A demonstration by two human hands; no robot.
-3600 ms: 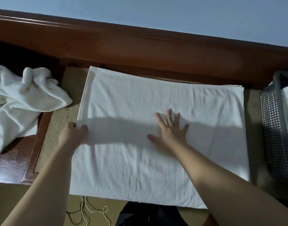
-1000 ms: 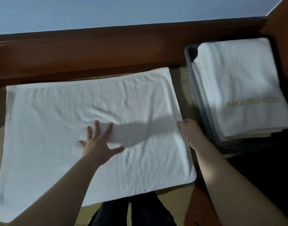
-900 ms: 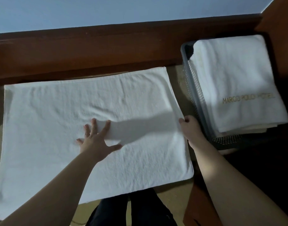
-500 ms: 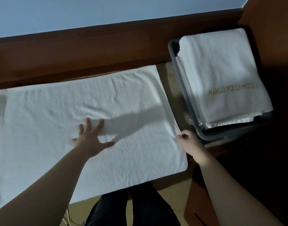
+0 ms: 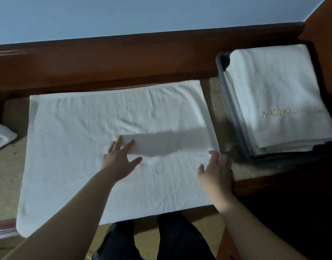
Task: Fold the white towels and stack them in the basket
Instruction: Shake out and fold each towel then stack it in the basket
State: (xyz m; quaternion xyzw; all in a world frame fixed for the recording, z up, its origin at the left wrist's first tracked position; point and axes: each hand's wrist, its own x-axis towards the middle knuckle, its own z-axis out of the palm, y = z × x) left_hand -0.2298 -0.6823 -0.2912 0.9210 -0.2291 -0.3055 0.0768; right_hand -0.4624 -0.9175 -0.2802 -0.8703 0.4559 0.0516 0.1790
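Inside grey basket [image 5: 234, 117]: folded towels [image 5: 278, 94] stacked.

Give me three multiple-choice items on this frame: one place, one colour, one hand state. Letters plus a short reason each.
1. Where is the basket relative to the spread towel?
A. To its right
B. To its left
C. Under it

2. What colour is the lettering on the top folded towel in the basket?
A. Blue
B. Gold
C. Red

3. What is the left hand doing?
A. Gripping a corner
B. Holding the basket
C. Resting flat, fingers spread

Answers:
1 A: the basket sits beside the towel's right edge.
2 B: the letters read gold on white.
3 C: the palm lies on the towel's middle; the right hand is at the right edge.
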